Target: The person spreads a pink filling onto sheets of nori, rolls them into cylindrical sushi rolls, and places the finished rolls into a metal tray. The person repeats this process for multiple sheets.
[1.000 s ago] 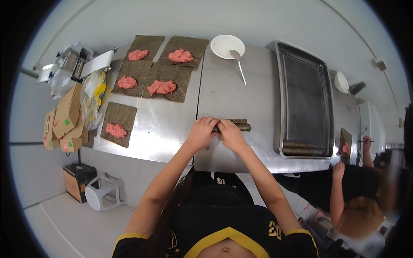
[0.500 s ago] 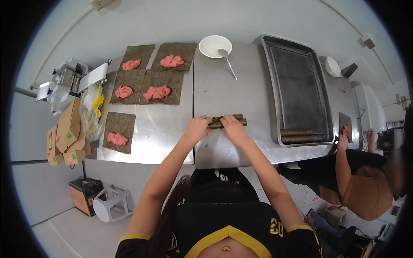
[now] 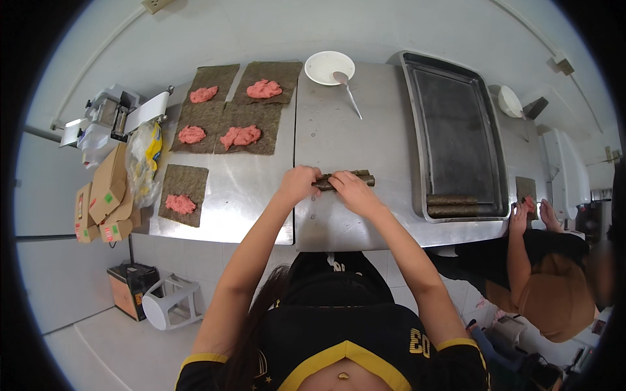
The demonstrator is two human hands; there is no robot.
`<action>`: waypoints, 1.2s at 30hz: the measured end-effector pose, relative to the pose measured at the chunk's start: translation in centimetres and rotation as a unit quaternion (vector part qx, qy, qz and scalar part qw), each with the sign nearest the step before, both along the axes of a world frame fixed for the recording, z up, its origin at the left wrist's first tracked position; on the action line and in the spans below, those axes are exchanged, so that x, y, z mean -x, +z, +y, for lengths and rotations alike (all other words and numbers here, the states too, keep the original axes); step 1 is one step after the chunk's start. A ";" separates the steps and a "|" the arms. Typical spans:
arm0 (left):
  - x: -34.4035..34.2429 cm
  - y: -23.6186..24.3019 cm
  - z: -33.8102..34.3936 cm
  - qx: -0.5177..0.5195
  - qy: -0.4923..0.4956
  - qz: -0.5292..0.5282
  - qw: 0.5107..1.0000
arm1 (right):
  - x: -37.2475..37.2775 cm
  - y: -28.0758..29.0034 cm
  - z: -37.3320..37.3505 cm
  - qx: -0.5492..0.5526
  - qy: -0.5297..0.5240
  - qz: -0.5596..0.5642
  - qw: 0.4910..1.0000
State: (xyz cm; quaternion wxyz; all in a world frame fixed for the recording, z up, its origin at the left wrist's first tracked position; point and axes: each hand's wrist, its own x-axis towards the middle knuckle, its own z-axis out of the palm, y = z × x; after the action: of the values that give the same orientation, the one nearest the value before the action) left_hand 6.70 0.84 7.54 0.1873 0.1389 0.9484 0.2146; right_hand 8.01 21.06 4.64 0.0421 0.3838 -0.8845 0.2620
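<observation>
My left hand (image 3: 299, 182) is closed on the left end of a dark rolled seaweed bundle (image 3: 363, 179) lying crosswise on the steel table (image 3: 336, 137). My right hand (image 3: 352, 192) rests over its middle with fingers curled onto it. To the left, several flat seaweed sheets (image 3: 265, 114) carry lumps of pink paste (image 3: 240, 137); the nearest separate sheet (image 3: 184, 179) has one lump too. At the right, a large metal tray (image 3: 418, 111) holds seaweed rolls (image 3: 451, 201) along its near end. A white bowl (image 3: 319, 65) with a metal spoon (image 3: 352, 99) stands at the back.
Cardboard boxes (image 3: 106, 182), a plastic bag (image 3: 140, 163) and a slicing machine (image 3: 111, 114) crowd the left. Another white bowl (image 3: 510, 103) is at right, where a co-worker's hands (image 3: 518, 217) work at a seaweed sheet (image 3: 525, 186) with paste. A white stool (image 3: 169, 303) stands below.
My fingers have spread slightly apart along the roll, showing more of it between my hands. The co-worker's hands have come to the seaweed sheet. The view has shifted a little.
</observation>
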 end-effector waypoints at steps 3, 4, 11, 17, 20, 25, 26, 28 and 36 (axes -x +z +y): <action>0.8 0.5 -0.2 -0.006 0.011 -0.033 0.999 | 0.4 -0.6 -0.1 0.012 0.013 -0.040 0.999; 0.8 0.5 -0.4 -0.008 0.014 -0.034 0.999 | 0.5 -0.6 -0.1 0.009 0.013 -0.056 0.998; -2.0 0.2 -0.7 0.012 -0.041 0.162 0.986 | 0.8 -1.0 -0.3 0.002 0.018 -0.051 0.999; -3.0 -1.8 -0.1 0.051 -0.055 0.199 0.977 | 1.0 -1.6 -0.6 -0.024 0.017 -0.002 1.000; -2.5 -2.3 -0.2 0.064 -0.058 0.189 0.978 | 1.0 -1.9 -0.7 -0.046 0.007 0.028 0.999; -1.8 -1.5 -0.3 0.064 -0.064 0.153 0.984 | 0.9 -2.1 -0.3 -0.054 -0.020 0.026 0.998; -1.6 -1.4 -0.3 0.060 -0.066 0.151 0.985 | 1.0 -2.2 0.0 -0.056 -0.026 0.018 0.998; -1.5 -1.3 -0.5 0.050 -0.065 0.144 0.986 | 1.1 -2.2 0.7 -0.061 -0.034 0.001 0.998; -1.1 0.0 -0.8 0.043 -0.072 0.095 0.992 | 1.7 -1.8 2.1 -0.060 -0.045 -0.038 0.996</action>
State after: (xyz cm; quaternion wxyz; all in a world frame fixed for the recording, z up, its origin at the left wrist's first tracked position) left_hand 7.78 0.01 7.49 0.1169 0.2184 0.9578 0.1456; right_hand 6.29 23.16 2.81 -0.0033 0.3354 -0.9159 0.2205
